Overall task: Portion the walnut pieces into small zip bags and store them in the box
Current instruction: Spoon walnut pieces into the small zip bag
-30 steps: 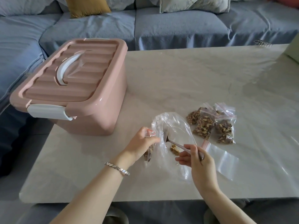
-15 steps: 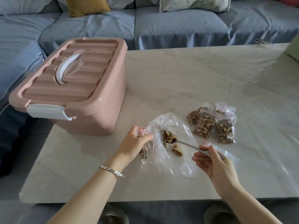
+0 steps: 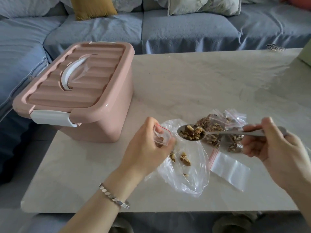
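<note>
Two hands work near the front edge of the worktop (image 3: pixel 202 81), left of centre to right of centre. A broad band of open surface runs from the bags back to the far edge and out toward the right edge. The front edge lies just below both wrists.

Surface: pale, marble-patterned, glossy, with soft window glare on the right half. A blue-grey sofa (image 3: pixel 185 31) stands along the far side and wraps round the left; a mustard cushion (image 3: pixel 92 5) lies on it.

Left hand (image 3: pixel 148 145): fingers pinch the mouth of a small zip bag (image 3: pixel 162 137) and hold it off the surface, with a few bits visible inside. Bracelet (image 3: pixel 114 197) on the wrist.

Right hand (image 3: pixel 272 148): fingers curled round the handle of a spoon (image 3: pixel 223 133), held roughly level. Its bowl carries a heap of walnut pieces (image 3: pixel 191 132), just beside the small bag's mouth and not touching it.

A large clear bag (image 3: pixel 185 174) lies flat under both, with a few loose nut bits inside. An empty zip bag (image 3: pixel 228 169) lies flat beside it on the right. Filled zip bags (image 3: pixel 235 117) cluster just behind the spoon.

The pink box (image 3: pixel 101 125) sits at the left edge, well apart from the bags. Its lid (image 3: pixel 75 84) is on and the white front latch is down. It blocks movement to the left.
</note>
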Tool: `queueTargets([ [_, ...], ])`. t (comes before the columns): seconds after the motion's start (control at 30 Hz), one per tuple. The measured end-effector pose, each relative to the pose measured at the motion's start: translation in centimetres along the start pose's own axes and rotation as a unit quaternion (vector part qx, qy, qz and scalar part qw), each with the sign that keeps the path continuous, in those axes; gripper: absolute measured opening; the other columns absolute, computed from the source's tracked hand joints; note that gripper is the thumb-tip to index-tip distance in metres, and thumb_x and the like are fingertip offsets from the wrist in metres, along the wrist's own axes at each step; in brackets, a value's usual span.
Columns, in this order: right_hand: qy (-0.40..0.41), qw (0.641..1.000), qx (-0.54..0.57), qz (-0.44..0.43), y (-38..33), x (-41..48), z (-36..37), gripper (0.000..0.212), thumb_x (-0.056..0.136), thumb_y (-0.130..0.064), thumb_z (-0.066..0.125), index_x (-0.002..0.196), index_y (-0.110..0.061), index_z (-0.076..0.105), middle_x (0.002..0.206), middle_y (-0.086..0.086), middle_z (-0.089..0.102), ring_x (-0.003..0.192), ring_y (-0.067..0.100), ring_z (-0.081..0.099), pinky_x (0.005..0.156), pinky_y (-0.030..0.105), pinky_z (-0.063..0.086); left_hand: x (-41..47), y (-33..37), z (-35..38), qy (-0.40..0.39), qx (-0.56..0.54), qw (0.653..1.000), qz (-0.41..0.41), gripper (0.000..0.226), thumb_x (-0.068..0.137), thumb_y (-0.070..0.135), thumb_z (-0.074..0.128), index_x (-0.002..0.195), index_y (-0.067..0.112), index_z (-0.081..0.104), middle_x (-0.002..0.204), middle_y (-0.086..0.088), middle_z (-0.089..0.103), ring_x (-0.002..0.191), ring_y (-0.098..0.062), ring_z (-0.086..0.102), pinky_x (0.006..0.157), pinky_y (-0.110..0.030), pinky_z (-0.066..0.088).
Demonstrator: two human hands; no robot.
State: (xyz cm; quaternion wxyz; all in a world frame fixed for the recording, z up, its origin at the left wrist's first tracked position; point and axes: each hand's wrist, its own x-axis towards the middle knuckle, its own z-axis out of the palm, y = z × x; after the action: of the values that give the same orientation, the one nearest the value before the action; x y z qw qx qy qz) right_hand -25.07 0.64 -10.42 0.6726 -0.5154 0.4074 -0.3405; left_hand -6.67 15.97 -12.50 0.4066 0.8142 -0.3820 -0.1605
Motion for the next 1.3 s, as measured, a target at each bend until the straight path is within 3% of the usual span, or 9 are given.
queueTargets([
  [0.1, 0.001, 0.999, -0.031, -0.029, -2.7, 0.5, 0.5, 0.061, 0.098, -0.034, 0.034, 0.051, -0.017, 0.069, 0.041, 0.004, 0.056, 0.03, 0.012, 0.048, 0.034, 0.012, 0.037, 0.2, 0.4, 1.1, -0.011, -0.007, 1.0, -0.007, 0.03, 0.078, 0.038, 0.065, 0.08, 0.026, 0.038, 0.08, 0.008, 0.059, 0.066, -0.003, 0.055, 0.059, -0.019, 0.04],
  [0.3, -0.042, 0.985, -0.14, -0.092, -5.4, -0.1, 2.9, 0.045, 0.098, -0.028, 0.038, 0.065, -0.006, 0.06, 0.042, 0.009, 0.058, 0.029, 0.017, 0.049, 0.031, 0.016, 0.037, 0.2, 0.7, 2.6, -0.055, -0.032, 0.998, 0.018, 0.031, 0.079, 0.036, 0.066, 0.083, 0.024, 0.037, 0.08, 0.006, 0.059, 0.072, -0.007, 0.056, 0.061, -0.019, 0.042],
  [0.43, -0.092, 0.946, -0.247, -0.188, -5.9, -1.9, 4.7, 0.042, 0.094, -0.035, 0.044, 0.064, -0.014, 0.063, 0.05, 0.006, 0.063, 0.033, 0.016, 0.055, 0.036, 0.016, 0.041, 0.0, 0.9, 3.1, -0.056, -0.031, 0.998, 0.022, 0.033, 0.077, 0.038, 0.066, 0.083, 0.024, 0.037, 0.074, 0.009, 0.053, 0.067, -0.003, 0.05, 0.058, -0.013, 0.035],
  [0.57, -0.112, 0.887, -0.329, -0.305, -6.5, -3.2, 4.9, 0.04, 0.089, -0.05, 0.04, 0.065, -0.026, 0.061, 0.056, -0.008, 0.064, 0.039, 0.006, 0.058, 0.043, 0.006, 0.041, 0.0, 0.4, 3.4, -0.053, -0.039, 0.998, 0.012, 0.033, 0.078, 0.04, 0.065, 0.083, 0.03, 0.034, 0.085, 0.008, 0.057, 0.074, -0.004, 0.058, 0.069, -0.023, 0.045],
  [0.63, -0.119, 0.883, -0.325, -0.319, -6.7, -3.4, 4.8, 0.042, 0.089, -0.053, 0.037, 0.067, -0.027, 0.061, 0.057, -0.009, 0.063, 0.04, 0.006, 0.059, 0.044, 0.006, 0.041, 0.0, 0.2, 3.4, -0.053, -0.038, 0.998, 0.006, 0.034, 0.079, 0.04, 0.064, 0.08, 0.031, 0.031, 0.089, 0.01, 0.056, 0.079, -0.007, 0.059, 0.072, -0.027, 0.046],
  [0.93, -0.154, 0.898, -0.307, -0.273, -4.2, -3.5, 5.2, 0.038, 0.085, -0.047, 0.039, 0.066, -0.026, 0.063, 0.057, -0.006, 0.064, 0.04, 0.006, 0.059, 0.046, 0.009, 0.044, -0.2, 0.4, 3.1, -0.034, -0.017, 0.999, 0.022, 0.038, 0.078, 0.04, 0.065, 0.082, 0.027, 0.03, 0.077, 0.008, 0.054, 0.076, -0.012, 0.055, 0.064, -0.024, 0.041],
  [1.13, -0.023, 0.962, -0.164, -0.219, -4.0, -3.0, 2.8, 0.043, 0.086, -0.046, 0.041, 0.066, -0.014, 0.063, 0.055, 0.007, 0.064, 0.038, 0.019, 0.058, 0.039, 0.017, 0.045, -0.5, 0.0, 2.2, -0.001, -0.059, 0.998, -0.015, 0.034, 0.079, 0.036, 0.067, 0.083, 0.028, 0.034, 0.084, 0.011, 0.058, 0.074, 0.0, 0.06, 0.073, -0.029, 0.05],
  [1.23, -0.005, 0.982, -0.153, -0.109, 0.2, -1.9, 1.3, 0.037, 0.095, -0.022, 0.04, 0.075, -0.001, 0.063, 0.057, 0.012, 0.066, 0.04, 0.02, 0.059, 0.04, 0.02, 0.048, -0.3, -0.1, 1.6, 0.026, -0.058, 0.998, -0.025, 0.033, 0.078, 0.035, 0.067, 0.087, 0.024, 0.037, 0.082, 0.011, 0.058, 0.074, -0.004, 0.059, 0.07, -0.027, 0.048],
  [1.3, -0.016, 0.991, -0.131, 0.002, 3.7, -1.1, 0.7, 0.033, 0.096, -0.016, 0.04, 0.083, 0.004, 0.062, 0.055, 0.013, 0.065, 0.044, 0.021, 0.062, 0.043, 0.022, 0.05, -0.1, -0.1, 1.5, 0.028, -0.061, 0.998, -0.02, 0.034, 0.078, 0.034, 0.067, 0.087, 0.023, 0.037, 0.083, 0.01, 0.057, 0.077, -0.009, 0.06, 0.07, -0.03, 0.049],
])
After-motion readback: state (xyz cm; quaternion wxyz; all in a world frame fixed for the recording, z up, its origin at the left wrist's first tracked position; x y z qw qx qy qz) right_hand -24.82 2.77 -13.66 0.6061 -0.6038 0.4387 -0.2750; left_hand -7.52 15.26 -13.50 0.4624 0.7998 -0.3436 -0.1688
